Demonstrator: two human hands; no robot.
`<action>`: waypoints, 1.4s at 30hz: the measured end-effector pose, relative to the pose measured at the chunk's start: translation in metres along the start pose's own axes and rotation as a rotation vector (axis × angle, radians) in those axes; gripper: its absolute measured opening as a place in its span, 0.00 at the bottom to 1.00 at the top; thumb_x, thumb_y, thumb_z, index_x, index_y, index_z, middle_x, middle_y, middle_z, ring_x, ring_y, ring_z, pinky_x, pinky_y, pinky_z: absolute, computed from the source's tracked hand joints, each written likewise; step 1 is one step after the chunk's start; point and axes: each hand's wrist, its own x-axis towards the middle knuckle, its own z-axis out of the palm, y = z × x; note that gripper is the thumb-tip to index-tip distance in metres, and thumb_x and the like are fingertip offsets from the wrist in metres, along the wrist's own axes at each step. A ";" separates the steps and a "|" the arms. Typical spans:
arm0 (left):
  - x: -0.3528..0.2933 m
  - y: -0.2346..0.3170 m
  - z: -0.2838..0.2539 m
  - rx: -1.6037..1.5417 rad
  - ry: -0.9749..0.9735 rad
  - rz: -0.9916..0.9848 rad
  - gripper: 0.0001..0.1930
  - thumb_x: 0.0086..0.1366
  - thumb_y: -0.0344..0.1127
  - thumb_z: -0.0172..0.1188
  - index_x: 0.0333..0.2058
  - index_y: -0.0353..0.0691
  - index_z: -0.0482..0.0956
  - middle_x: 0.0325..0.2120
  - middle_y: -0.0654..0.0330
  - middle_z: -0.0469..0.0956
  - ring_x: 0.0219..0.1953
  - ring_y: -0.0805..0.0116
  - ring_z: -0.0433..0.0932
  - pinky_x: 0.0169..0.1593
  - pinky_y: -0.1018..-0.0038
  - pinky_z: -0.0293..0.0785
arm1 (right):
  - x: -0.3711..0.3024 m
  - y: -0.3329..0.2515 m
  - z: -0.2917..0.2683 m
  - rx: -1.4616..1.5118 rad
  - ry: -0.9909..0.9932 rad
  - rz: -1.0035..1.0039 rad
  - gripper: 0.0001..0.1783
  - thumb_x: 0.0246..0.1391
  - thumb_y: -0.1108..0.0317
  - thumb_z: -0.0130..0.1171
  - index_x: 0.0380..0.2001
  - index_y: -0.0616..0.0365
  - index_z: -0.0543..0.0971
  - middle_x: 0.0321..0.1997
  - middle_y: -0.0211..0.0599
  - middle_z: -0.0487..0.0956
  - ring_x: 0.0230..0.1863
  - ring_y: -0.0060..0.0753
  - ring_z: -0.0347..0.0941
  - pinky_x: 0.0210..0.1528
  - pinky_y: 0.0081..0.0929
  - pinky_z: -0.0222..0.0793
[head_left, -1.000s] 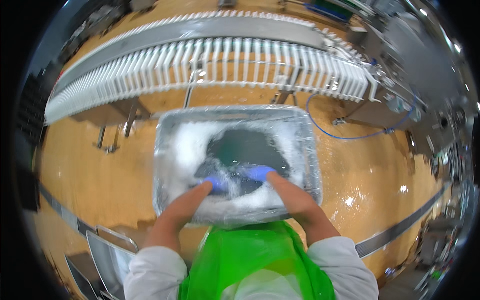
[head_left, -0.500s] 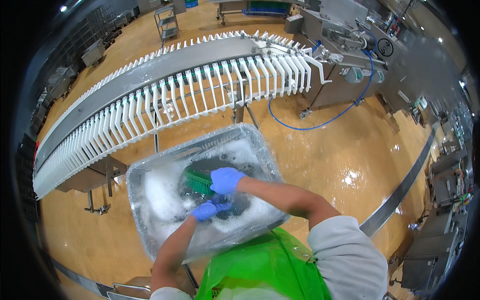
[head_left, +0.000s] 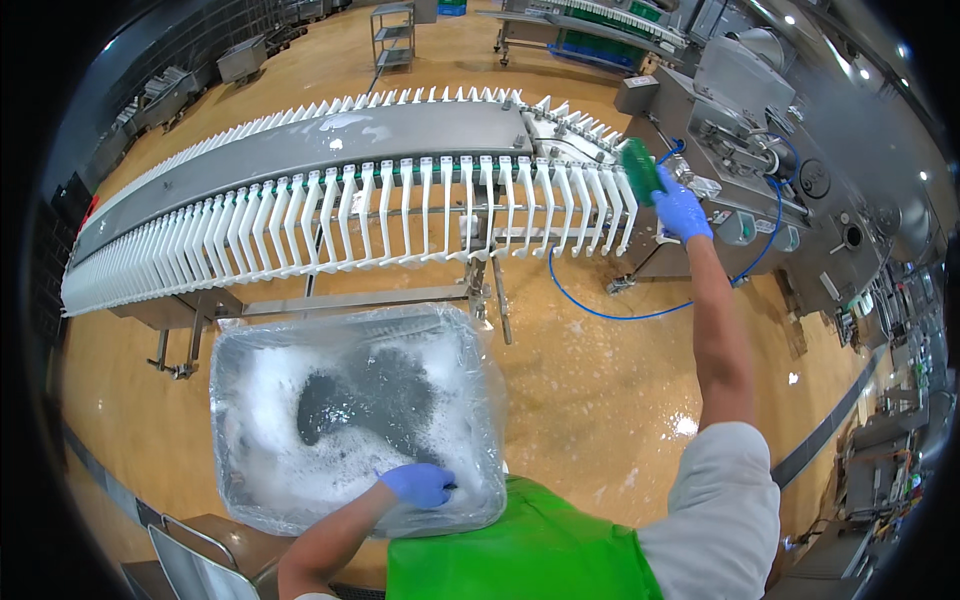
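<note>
In a blue glove, my right hand (head_left: 682, 208) reaches far out to the right, wrapped round a green scrubbing brush (head_left: 639, 172). The brush is at the right end of the conveyor's white slats (head_left: 575, 205); whether its bristles touch them I cannot tell. My left hand (head_left: 420, 485), also gloved in blue, is closed low over the front right part of a plastic-lined tub (head_left: 487, 420). A small dark bit shows at its fingertips, too little to name. White suds (head_left: 260, 400) float on the grey water (head_left: 385, 400) in the tub.
The long curved conveyor (head_left: 420, 130) spans the space beyond the tub. A steel machine (head_left: 745, 150) stands at its right end, with a blue hose (head_left: 610, 317) looping over the wet floor. A metal frame (head_left: 200, 560) is at the near left, a shelf cart (head_left: 393, 40) far back.
My right hand has lifted the green brush out of the tub and carried it far right to the conveyor's end. My left hand has moved to the tub's front right. The view has shifted.
</note>
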 end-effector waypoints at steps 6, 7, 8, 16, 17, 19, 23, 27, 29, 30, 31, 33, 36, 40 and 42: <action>-0.037 0.059 -0.018 -0.264 0.105 -0.202 0.19 0.62 0.44 0.47 0.48 0.41 0.73 0.38 0.43 0.78 0.42 0.45 0.77 0.47 0.57 0.71 | 0.020 -0.068 0.055 0.028 -0.248 0.119 0.30 0.55 0.55 0.45 0.61 0.50 0.64 0.53 0.58 0.73 0.53 0.58 0.70 0.55 0.45 0.65; -0.040 0.062 -0.008 -0.277 0.130 -0.227 0.20 0.62 0.45 0.47 0.48 0.41 0.73 0.38 0.43 0.78 0.42 0.45 0.77 0.47 0.57 0.71 | 0.016 -0.109 0.056 0.103 -0.218 0.042 0.30 0.55 0.55 0.46 0.60 0.51 0.65 0.53 0.58 0.73 0.53 0.58 0.70 0.55 0.45 0.65; -0.038 0.063 -0.002 -0.252 0.143 -0.222 0.20 0.62 0.45 0.47 0.48 0.41 0.73 0.37 0.43 0.78 0.42 0.45 0.77 0.47 0.57 0.71 | 0.022 -0.110 0.078 0.038 -0.206 -0.109 0.29 0.55 0.55 0.47 0.59 0.52 0.66 0.50 0.57 0.75 0.51 0.58 0.71 0.53 0.48 0.65; -0.024 0.090 -0.004 -0.135 0.224 -0.213 0.22 0.62 0.45 0.48 0.51 0.42 0.72 0.41 0.44 0.78 0.45 0.46 0.76 0.50 0.59 0.70 | -0.028 -0.301 0.066 0.264 -0.219 -0.257 0.24 0.61 0.61 0.39 0.60 0.56 0.60 0.33 0.52 0.80 0.35 0.55 0.79 0.40 0.53 0.72; -0.022 0.091 -0.003 -0.101 0.196 -0.237 0.22 0.62 0.45 0.48 0.51 0.42 0.73 0.41 0.44 0.78 0.46 0.47 0.76 0.50 0.59 0.70 | -0.036 -0.321 0.079 0.325 -0.170 -0.319 0.23 0.63 0.58 0.38 0.57 0.56 0.62 0.34 0.54 0.80 0.35 0.57 0.78 0.41 0.54 0.71; -0.018 0.090 -0.004 -0.088 0.177 -0.268 0.22 0.61 0.45 0.48 0.51 0.42 0.73 0.42 0.45 0.78 0.46 0.47 0.76 0.51 0.60 0.70 | -0.056 -0.363 0.076 0.540 -0.277 -0.264 0.22 0.61 0.60 0.39 0.56 0.57 0.63 0.31 0.54 0.80 0.34 0.54 0.79 0.38 0.52 0.72; -0.024 0.070 0.006 -0.170 0.190 -0.279 0.21 0.61 0.44 0.48 0.49 0.42 0.76 0.44 0.47 0.78 0.48 0.50 0.76 0.52 0.62 0.70 | -0.130 -0.386 0.039 0.601 -0.221 -0.771 0.22 0.59 0.64 0.45 0.53 0.64 0.62 0.25 0.51 0.77 0.25 0.51 0.77 0.27 0.46 0.72; -0.037 0.030 0.006 -0.240 0.024 -0.312 0.22 0.62 0.46 0.49 0.50 0.41 0.76 0.45 0.49 0.79 0.44 0.51 0.78 0.50 0.62 0.72 | -0.222 -0.390 0.027 0.628 -0.595 -0.892 0.20 0.42 0.64 0.56 0.42 0.54 0.78 0.30 0.45 0.81 0.32 0.50 0.78 0.32 0.47 0.73; -0.026 0.000 0.008 -0.174 -0.118 -0.418 0.21 0.62 0.46 0.50 0.48 0.40 0.78 0.42 0.51 0.80 0.39 0.54 0.80 0.46 0.64 0.74 | -0.253 -0.387 0.059 0.354 -0.696 -0.949 0.18 0.44 0.63 0.56 0.41 0.51 0.80 0.30 0.42 0.81 0.33 0.49 0.79 0.34 0.45 0.73; -0.026 -0.013 0.008 -0.078 -0.116 -0.438 0.20 0.62 0.45 0.51 0.47 0.40 0.79 0.40 0.51 0.81 0.37 0.56 0.81 0.43 0.65 0.75 | -0.253 -0.365 0.054 0.430 -0.689 -0.867 0.18 0.46 0.62 0.54 0.42 0.51 0.79 0.32 0.43 0.81 0.35 0.49 0.78 0.35 0.44 0.73; -0.024 -0.015 -0.010 0.063 0.002 -0.319 0.20 0.62 0.46 0.51 0.45 0.40 0.79 0.39 0.50 0.81 0.36 0.55 0.80 0.42 0.65 0.75 | -0.253 -0.332 0.036 0.519 -0.667 -0.779 0.17 0.49 0.62 0.53 0.43 0.51 0.79 0.35 0.45 0.81 0.37 0.49 0.78 0.37 0.43 0.73; -0.020 0.000 -0.047 0.320 0.228 -0.091 0.20 0.62 0.47 0.52 0.43 0.39 0.80 0.37 0.48 0.80 0.35 0.54 0.80 0.41 0.65 0.75 | -0.251 -0.258 0.022 0.700 -0.525 -0.559 0.17 0.53 0.61 0.50 0.44 0.50 0.78 0.39 0.46 0.80 0.41 0.49 0.77 0.40 0.42 0.73; -0.016 0.060 -0.109 0.351 0.519 -0.324 0.20 0.63 0.51 0.47 0.33 0.40 0.79 0.32 0.43 0.78 0.36 0.42 0.77 0.40 0.52 0.70 | -0.250 -0.129 -0.037 0.761 -0.524 -0.081 0.19 0.55 0.60 0.49 0.49 0.47 0.77 0.46 0.41 0.79 0.47 0.47 0.75 0.49 0.39 0.72; 0.036 0.109 -0.149 0.349 0.634 -0.508 0.19 0.63 0.48 0.48 0.31 0.36 0.78 0.30 0.42 0.77 0.35 0.38 0.75 0.40 0.51 0.69 | -0.351 0.087 0.089 0.253 -0.684 0.100 0.20 0.56 0.58 0.48 0.51 0.47 0.76 0.54 0.44 0.75 0.52 0.49 0.72 0.54 0.40 0.69; 0.073 0.110 -0.162 0.479 0.551 -0.473 0.18 0.63 0.46 0.50 0.31 0.35 0.78 0.31 0.42 0.78 0.35 0.36 0.75 0.41 0.51 0.69 | -0.445 0.207 0.131 0.137 -0.739 0.174 0.17 0.51 0.62 0.48 0.43 0.52 0.79 0.48 0.48 0.78 0.48 0.51 0.74 0.51 0.44 0.70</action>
